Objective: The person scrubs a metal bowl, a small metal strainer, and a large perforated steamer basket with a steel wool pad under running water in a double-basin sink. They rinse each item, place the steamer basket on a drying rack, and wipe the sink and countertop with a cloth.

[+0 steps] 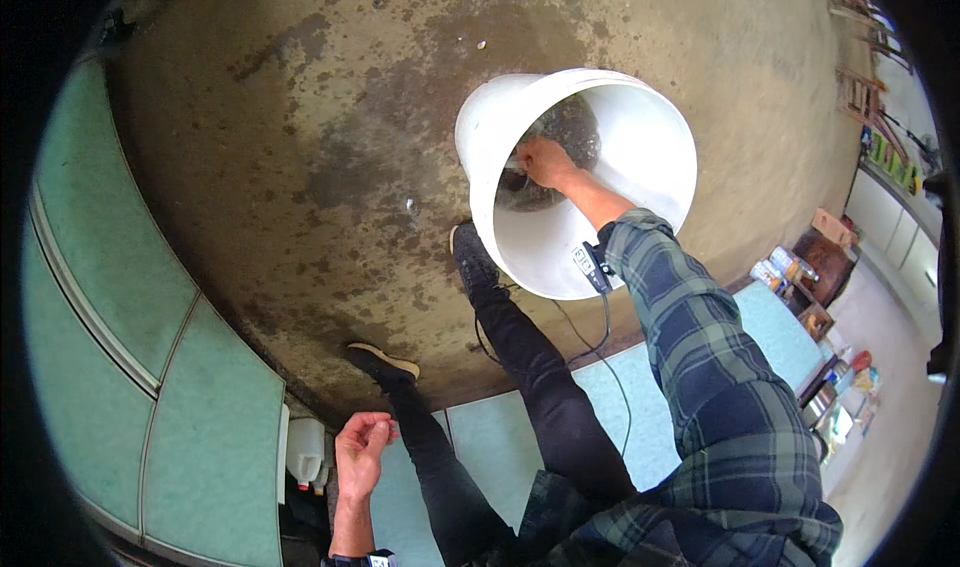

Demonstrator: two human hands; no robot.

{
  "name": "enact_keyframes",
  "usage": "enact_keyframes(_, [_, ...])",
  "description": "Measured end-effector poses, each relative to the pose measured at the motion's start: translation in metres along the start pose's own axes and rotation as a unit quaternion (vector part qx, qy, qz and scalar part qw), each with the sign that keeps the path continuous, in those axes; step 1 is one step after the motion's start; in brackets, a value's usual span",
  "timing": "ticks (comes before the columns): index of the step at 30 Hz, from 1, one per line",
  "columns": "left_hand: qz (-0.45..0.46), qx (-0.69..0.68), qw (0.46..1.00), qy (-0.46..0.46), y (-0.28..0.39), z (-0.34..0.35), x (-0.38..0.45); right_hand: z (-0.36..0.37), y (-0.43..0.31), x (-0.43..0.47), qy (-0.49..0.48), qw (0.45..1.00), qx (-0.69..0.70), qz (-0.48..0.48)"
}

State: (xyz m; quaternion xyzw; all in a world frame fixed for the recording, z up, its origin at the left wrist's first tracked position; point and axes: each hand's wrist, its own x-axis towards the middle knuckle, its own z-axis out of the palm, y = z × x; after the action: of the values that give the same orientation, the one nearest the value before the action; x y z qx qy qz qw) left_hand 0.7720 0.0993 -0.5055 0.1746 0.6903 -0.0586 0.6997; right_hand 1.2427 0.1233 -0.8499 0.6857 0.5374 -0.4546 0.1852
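A large white plastic bucket (645, 154) stands tilted in the view, its wide mouth facing me. My right hand (546, 163) reaches deep inside, fingers bent near the dark, grainy-looking bottom (576, 128). Something small and pale shows at the fingertips, too blurred to name, and whether the hand grips it is unclear. Low in the view, my left hand (361, 451) hangs beside my left leg, away from the bucket. Its fingers are loosely bent, with nothing visible in them. A small device (591, 268) with a cable sits at my right wrist, over the bucket's rim.
Around the bucket is a stained concrete floor (360, 154). Green panels (217, 417) line the left side, with a white plastic jug (305, 451) beside them. My shoe (472, 256) is close to the bucket. Bottles (784, 267) and a wooden crate (816, 319) are at right.
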Motion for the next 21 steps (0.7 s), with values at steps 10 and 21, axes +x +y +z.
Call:
enact_keyframes(10, [-0.006,0.004,1.0,0.005,-0.006,-0.009,0.007,0.101,0.012,0.046,0.086,0.988,0.128,0.007])
enact_keyframes(21, [-0.006,-0.009,1.0,0.011,-0.02,-0.009,0.01,0.071,0.019,0.048,0.074,0.992,-0.106,-0.004])
